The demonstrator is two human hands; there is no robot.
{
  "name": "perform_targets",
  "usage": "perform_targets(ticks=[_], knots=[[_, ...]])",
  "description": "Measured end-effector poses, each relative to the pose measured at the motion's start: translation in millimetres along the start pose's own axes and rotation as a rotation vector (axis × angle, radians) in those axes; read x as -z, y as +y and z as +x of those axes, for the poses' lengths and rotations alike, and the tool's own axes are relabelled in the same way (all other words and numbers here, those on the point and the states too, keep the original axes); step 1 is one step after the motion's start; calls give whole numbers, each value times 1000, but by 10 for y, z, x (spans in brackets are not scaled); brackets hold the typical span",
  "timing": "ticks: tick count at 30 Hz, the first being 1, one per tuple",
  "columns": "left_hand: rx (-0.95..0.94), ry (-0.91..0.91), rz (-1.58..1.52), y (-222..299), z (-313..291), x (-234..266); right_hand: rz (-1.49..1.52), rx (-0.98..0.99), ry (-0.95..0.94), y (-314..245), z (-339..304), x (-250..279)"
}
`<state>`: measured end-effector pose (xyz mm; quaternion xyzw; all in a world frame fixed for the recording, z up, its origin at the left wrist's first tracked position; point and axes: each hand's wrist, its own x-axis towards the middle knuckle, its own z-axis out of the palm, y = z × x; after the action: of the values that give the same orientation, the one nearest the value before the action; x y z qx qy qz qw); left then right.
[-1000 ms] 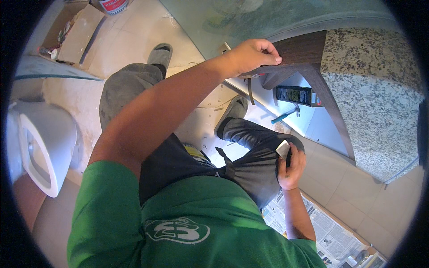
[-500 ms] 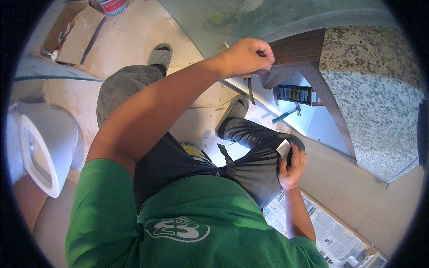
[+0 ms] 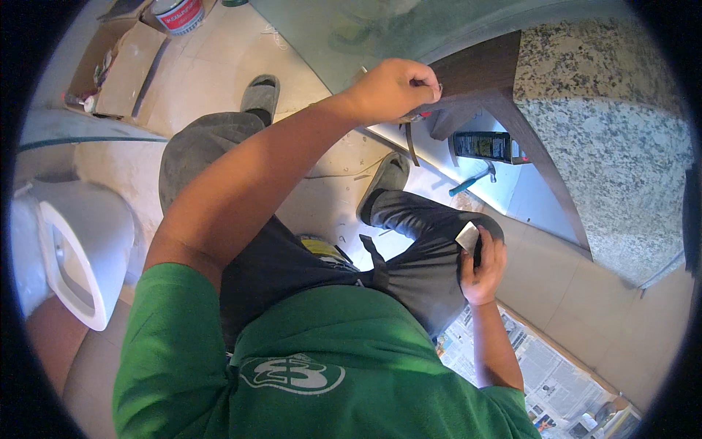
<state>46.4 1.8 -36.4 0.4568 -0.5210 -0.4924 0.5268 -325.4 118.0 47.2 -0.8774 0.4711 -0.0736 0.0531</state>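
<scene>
My left hand [image 3: 398, 89] reaches across to the end of a dark wood-grain cabinet panel [image 3: 475, 69]. Its fingers are curled together at the panel's edge, and what they hold, if anything, is hidden. Below that wrist hangs a thin dark strip [image 3: 412, 145]. Over my right knee, my right hand [image 3: 484, 272] is closed on a small, pale, flat square piece [image 3: 468, 237], which sticks out past the fingertips. I cannot make out what the piece is.
A speckled granite slab [image 3: 599, 139] borders the cabinet on the right. Inside lie a black can [image 3: 482, 145] and a hammer [image 3: 474, 181]. Newspaper [image 3: 545, 373] covers floor at lower right. A toilet [image 3: 102, 256] stands left; a cardboard box [image 3: 131, 69] and paint bucket [image 3: 179, 16] sit far left.
My left hand has shifted slightly left along the panel's edge. The right hand keeps hold of the pale piece, its fingers a little changed. The whole view has moved slightly.
</scene>
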Motion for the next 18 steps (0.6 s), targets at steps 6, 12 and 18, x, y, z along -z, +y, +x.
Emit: perform_targets(ticks=[6,12,18], knots=[[-12,48,39,40,6,-28,-1,-10,-2,36,-16,-18],[177,86,2,157,-18,-78,-14,-23,-10,22,-24,-11],[145,58,-229,61,52,-10,-21,-10,-2,-22,5,5]])
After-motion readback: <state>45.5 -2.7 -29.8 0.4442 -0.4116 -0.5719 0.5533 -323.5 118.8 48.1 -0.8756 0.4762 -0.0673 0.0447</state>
